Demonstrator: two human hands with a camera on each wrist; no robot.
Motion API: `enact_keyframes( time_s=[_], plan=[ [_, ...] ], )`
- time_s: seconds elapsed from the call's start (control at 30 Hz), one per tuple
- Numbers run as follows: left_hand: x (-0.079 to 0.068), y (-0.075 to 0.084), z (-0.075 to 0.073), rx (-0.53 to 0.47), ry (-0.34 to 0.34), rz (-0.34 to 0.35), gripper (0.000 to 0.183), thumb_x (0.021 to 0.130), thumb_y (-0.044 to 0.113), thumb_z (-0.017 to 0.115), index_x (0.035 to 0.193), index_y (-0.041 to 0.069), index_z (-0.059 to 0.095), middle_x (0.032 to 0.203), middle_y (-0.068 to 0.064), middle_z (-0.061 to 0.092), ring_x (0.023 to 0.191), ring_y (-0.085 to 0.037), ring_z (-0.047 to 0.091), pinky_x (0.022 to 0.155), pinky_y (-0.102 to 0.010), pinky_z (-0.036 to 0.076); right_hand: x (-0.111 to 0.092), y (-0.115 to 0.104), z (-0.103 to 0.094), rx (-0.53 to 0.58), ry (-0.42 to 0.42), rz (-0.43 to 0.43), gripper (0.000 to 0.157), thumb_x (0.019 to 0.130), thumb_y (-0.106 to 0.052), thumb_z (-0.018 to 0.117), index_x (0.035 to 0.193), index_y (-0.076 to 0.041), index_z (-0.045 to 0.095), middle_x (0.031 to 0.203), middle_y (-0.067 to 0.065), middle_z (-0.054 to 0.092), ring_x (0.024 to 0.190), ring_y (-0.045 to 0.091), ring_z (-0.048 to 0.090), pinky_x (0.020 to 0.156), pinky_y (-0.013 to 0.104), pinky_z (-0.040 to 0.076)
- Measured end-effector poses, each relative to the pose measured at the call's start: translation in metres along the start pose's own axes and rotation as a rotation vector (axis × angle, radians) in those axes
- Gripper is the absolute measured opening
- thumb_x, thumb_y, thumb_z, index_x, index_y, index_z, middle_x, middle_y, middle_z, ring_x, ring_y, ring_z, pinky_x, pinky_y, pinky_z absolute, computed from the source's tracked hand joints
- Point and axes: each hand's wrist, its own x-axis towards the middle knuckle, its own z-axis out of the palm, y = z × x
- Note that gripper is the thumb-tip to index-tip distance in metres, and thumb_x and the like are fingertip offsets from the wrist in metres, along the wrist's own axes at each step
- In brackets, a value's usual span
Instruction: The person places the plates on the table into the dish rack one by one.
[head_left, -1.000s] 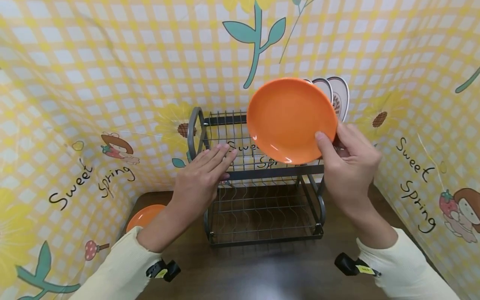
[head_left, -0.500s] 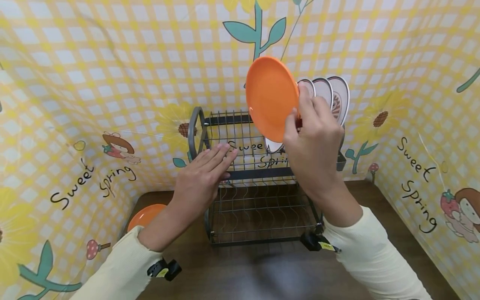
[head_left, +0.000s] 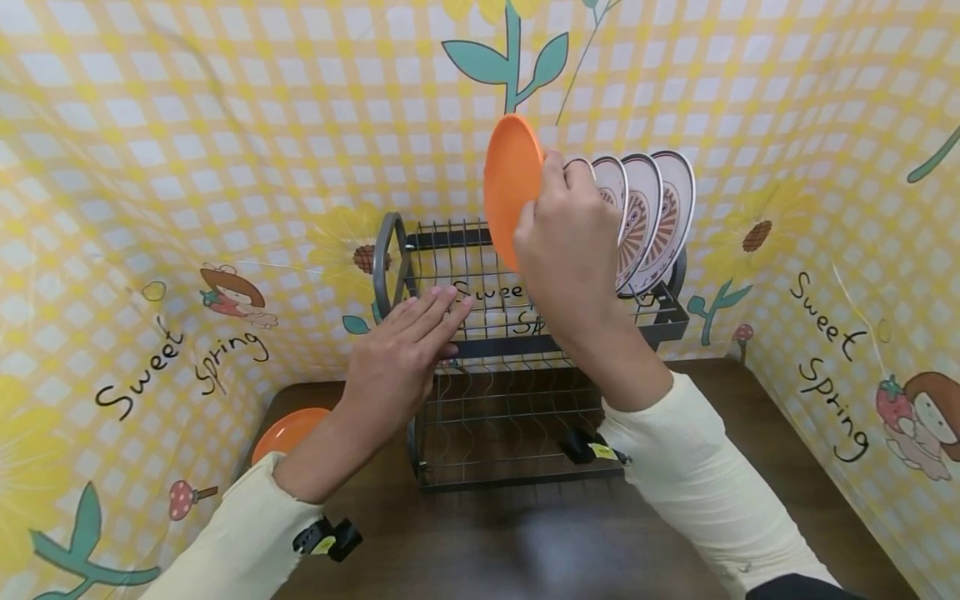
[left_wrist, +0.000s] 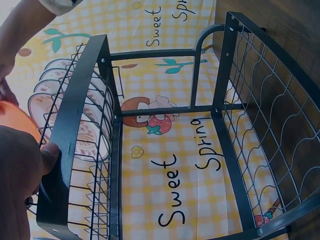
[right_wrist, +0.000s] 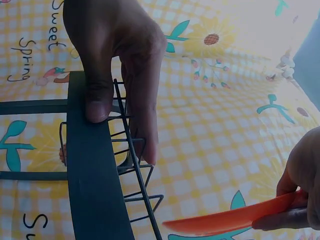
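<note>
In the head view my right hand pinches an orange plate by its right edge. It stands nearly upright, above the upper tier of a dark metal dish rack. The right wrist view shows this plate almost edge-on, apart from the wires. My left hand holds the rack's upper front edge at the left, its thumb on the front bar and its fingers reaching over the wires. Several white patterned plates stand in the right part of the upper tier, partly behind my right hand.
Another orange plate sits on the dark table at the left, partly behind my left forearm. The rack's lower tier has wavy wires. A yellow checked cloth surrounds the table at the back and sides.
My right hand has moved left with the orange plate and turned it from facing me to nearly edge-on, uncovering more of the white plates. The left hand has stayed in place.
</note>
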Motion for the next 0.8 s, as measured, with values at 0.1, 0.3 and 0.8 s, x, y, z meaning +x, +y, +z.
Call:
enact_keyframes(
  time_s=[0.1, 0.3, 0.8],
  plan=[
    [0.000, 0.000, 0.000, 0.002, 0.006, 0.000, 0.052, 0.089, 0.020, 0.068, 0.139, 0.016, 0.054, 0.140, -0.005, 0.053, 0.126, -0.022, 0.055, 0.105, -0.041, 0.046, 0.005, -0.002, 0.004, -0.107, -0.078, 0.001, 0.040, 0.091, -0.006, 0.053, 0.128, 0.008, 0.057, 0.106, 0.022, 0.065, 0.086, 0.034, 0.069, 0.070, 0.042, 0.061],
    [0.000, 0.000, -0.001, -0.001, 0.001, -0.006, 0.052, 0.089, 0.020, 0.068, 0.139, 0.016, 0.054, 0.140, -0.005, 0.053, 0.127, -0.022, 0.054, 0.105, -0.041, 0.046, 0.012, -0.002, 0.015, -0.234, -0.236, 0.007, 0.035, 0.091, -0.010, 0.053, 0.117, 0.012, 0.059, 0.094, 0.017, 0.063, 0.084, 0.030, 0.064, 0.069, 0.037, 0.061],
    [-0.001, 0.000, -0.001, -0.015, 0.002, -0.010, 0.052, 0.088, 0.019, 0.068, 0.138, 0.016, 0.054, 0.139, -0.007, 0.054, 0.127, -0.023, 0.054, 0.106, -0.042, 0.045, 0.016, -0.003, 0.031, -0.233, -0.415, 0.066, 0.028, 0.086, -0.013, 0.062, 0.106, 0.007, 0.065, 0.093, 0.017, 0.062, 0.079, 0.032, 0.067, 0.066, 0.037, 0.061]
  ],
)
